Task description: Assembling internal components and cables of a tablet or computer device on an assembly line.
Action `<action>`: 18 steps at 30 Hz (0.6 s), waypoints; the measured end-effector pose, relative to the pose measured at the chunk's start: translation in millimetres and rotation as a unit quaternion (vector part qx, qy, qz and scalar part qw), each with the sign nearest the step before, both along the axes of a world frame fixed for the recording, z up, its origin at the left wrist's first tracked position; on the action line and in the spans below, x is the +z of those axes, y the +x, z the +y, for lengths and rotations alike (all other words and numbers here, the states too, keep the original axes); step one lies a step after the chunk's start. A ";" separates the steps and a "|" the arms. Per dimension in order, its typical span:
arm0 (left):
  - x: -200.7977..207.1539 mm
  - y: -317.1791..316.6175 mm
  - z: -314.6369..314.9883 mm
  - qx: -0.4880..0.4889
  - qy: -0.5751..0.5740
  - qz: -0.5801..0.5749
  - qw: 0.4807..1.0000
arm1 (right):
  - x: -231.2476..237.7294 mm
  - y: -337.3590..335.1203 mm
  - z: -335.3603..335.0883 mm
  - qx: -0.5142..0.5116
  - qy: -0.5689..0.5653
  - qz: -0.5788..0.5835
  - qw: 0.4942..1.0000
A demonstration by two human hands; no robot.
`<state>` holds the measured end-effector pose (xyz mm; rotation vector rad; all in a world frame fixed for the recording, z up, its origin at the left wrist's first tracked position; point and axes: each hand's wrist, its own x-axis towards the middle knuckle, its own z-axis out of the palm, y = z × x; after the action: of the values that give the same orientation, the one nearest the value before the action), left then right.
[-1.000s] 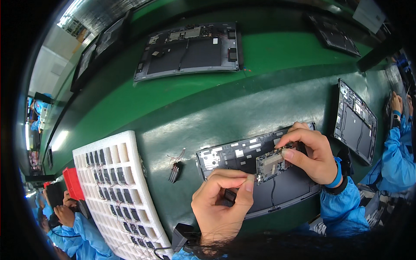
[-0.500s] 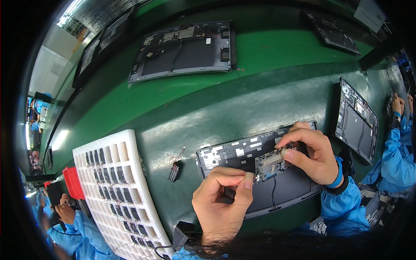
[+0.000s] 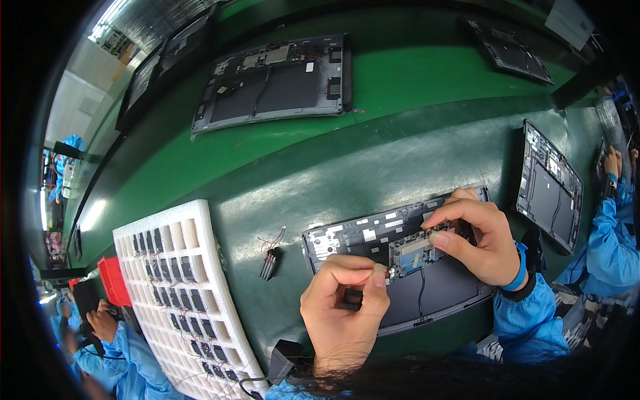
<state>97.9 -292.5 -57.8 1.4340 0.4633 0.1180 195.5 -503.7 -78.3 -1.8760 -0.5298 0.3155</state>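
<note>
My right hand (image 3: 477,240) grips a circuit board (image 3: 415,253) by its right end, thumb on top and fingers curled at the far edge. The board is held over an open dark laptop shell (image 3: 437,300) lying on the bench in front of me. At the board's left end, the thumb and forefinger of my left hand (image 3: 343,307) are pinched together. Whatever is between those fingertips is too small to make out. Something dark shows within the curl of that hand. A black cable (image 3: 421,297) runs down the shell below the board.
To the left stands a white foam tray (image 3: 213,260) holding several small black parts with wires. Loose black parts (image 3: 269,263) lie between tray and shell. A red bin (image 3: 113,281) is farther left. Other laptop shells (image 3: 550,187) (image 3: 287,87) lie right and beyond. Co-workers' hands (image 3: 102,323) show at both sides.
The far laptop shell on the green strip has slid left. The board has tilted and shifted slightly left; my left hand has moved slightly right, still pinched at its end.
</note>
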 end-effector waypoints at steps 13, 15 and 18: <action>8.9 6.5 4.4 -0.045 0.008 0.074 0.996 | -0.5 -1.3 2.0 -0.036 0.013 -0.010 0.999; 11.0 9.5 6.2 -0.052 -0.001 0.087 0.995 | -1.1 0.0 0.5 -0.029 0.006 -0.024 0.999; 5.5 6.3 15.2 -0.106 0.022 0.101 0.989 | 0.3 1.3 -0.9 -0.020 -0.008 -0.054 0.998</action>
<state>104.2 -277.2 -52.3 1.5374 0.4718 -0.1896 196.9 -504.6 -78.0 -1.9254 -0.5635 0.1928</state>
